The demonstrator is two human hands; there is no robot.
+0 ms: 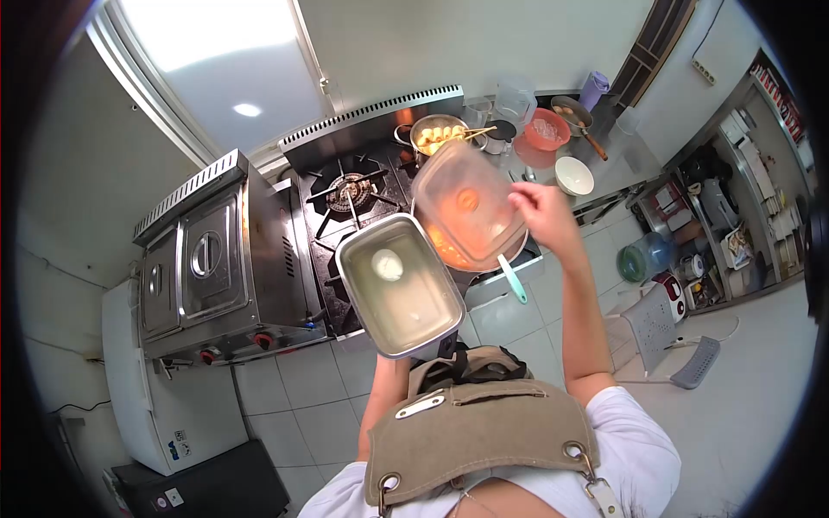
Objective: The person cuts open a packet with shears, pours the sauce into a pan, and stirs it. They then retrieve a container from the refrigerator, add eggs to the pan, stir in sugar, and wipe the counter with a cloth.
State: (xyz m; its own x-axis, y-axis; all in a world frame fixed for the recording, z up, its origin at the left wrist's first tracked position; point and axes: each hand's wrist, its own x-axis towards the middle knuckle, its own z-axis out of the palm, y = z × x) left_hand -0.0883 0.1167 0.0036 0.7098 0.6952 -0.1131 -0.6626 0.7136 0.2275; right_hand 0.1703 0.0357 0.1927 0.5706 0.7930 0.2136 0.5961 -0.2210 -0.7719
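Note:
My left hand (394, 364) comes up beneath the near end of a rectangular metal container (406, 351); the container's bottom hides the fingers. Inside lies a pale, clear liquid with a round whitish lump (388, 265) in it. My right hand (544, 216) grips the right edge of a translucent plastic lid (466, 177), tilted over a wide pan of orange-red food (445, 250). Through the lid the pan shows only dimly. A mint-green handle (512, 280) sticks out past the pan's near rim.
The gas stove (324, 203) has a bare burner at left and a pot of skewered food (439, 129) behind. On the back counter stand a red bowl (547, 129), a white bowl (574, 176) and a wooden-handled pan (596, 147). A steel food warmer (211, 250) is at left, a chair (652, 332) at right.

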